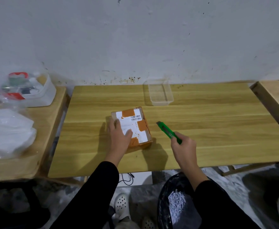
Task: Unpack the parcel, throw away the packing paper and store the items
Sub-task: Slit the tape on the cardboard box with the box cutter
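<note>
A small cardboard parcel with orange tape and white labels lies closed on the wooden table. My left hand rests flat on the parcel's near left part, fingers spread over a label. My right hand grips a green utility knife to the right of the parcel. The knife's tip points up and left toward the parcel, a short way from its right side and not touching it.
A clear plastic tray stands at the table's far edge. A white bin of items and white plastic bags sit on the left side table. A black bag holding shredded paper is on the floor below.
</note>
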Motion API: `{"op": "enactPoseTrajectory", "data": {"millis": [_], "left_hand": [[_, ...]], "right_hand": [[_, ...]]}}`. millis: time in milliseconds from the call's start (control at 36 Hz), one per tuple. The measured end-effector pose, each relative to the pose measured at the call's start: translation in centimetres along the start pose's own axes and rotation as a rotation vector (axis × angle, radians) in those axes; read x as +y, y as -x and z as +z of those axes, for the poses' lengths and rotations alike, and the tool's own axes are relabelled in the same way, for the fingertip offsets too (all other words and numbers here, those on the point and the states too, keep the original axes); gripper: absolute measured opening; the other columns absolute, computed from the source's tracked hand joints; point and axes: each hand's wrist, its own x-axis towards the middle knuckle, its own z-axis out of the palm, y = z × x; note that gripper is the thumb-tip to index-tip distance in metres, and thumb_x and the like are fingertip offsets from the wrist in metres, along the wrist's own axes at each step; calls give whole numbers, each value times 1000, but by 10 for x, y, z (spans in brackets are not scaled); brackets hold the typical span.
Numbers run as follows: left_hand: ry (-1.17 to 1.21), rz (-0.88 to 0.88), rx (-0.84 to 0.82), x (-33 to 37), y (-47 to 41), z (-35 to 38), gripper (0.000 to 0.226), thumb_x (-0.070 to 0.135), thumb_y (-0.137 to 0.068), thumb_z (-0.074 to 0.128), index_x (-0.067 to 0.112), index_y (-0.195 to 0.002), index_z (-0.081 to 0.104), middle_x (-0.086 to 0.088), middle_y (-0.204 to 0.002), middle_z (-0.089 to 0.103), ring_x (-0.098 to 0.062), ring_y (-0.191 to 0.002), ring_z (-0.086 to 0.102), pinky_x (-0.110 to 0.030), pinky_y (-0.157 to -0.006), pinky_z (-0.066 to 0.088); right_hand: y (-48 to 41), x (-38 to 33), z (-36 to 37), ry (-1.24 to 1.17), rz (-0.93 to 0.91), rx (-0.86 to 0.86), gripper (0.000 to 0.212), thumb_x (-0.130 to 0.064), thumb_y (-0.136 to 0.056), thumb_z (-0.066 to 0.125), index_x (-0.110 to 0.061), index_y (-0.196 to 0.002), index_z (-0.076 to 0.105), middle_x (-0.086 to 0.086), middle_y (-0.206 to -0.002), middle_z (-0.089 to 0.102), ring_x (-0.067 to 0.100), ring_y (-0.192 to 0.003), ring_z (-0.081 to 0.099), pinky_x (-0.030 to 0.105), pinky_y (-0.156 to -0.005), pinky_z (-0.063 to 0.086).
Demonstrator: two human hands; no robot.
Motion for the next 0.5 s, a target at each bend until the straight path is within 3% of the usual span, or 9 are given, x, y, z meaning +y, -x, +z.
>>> {"op": "enactPoseTrajectory", "data": {"millis": [139,250,389,472,500], "left_hand": [[-317,291,-143,2,-35,-10,67,39,-94,43,13,-149,16,-6,-159,0,-21,-147,-5,-36,-118,7],[-454,408,-266,1,-66,-11,68,49,-94,38,23,-150,9,-6,-159,-6,-20,-147,-9,-41,-118,1],[-598,523,-355,-4,-87,-13,64,60,-93,24,33,-149,6,-4,-159,6,-21,-147,6,-39,-118,7],[-679,548,-320,-7,-92,-15,82,76,-78,-2,35,-148,5,-2,-157,17,-21,-143,18,-36,-115,16],[-692,524,-305,-7,-94,-14,79,74,-81,0,35,-149,4,-2,-156,20,-21,-142,20,-35,-114,18]], "right_hand": [[-15,-7,9,-34,40,4,37,-11,-90,49,-4,-126,55,6,-68,61,9,-40,39,12,-30,27],[-27,-12,19,-57,64,-7,36,-12,-90,50,-4,-125,56,1,-65,58,10,-41,40,13,-31,28],[-46,-21,30,-105,85,9,36,-9,-90,49,-4,-124,56,3,-69,58,9,-43,41,12,-33,28],[-58,-26,39,-131,109,-5,35,-9,-89,48,-8,-123,58,-1,-66,57,7,-43,41,13,-35,30],[-62,-27,41,-141,115,-13,35,-10,-89,48,-10,-122,60,-3,-62,55,7,-44,41,14,-36,31]]}}
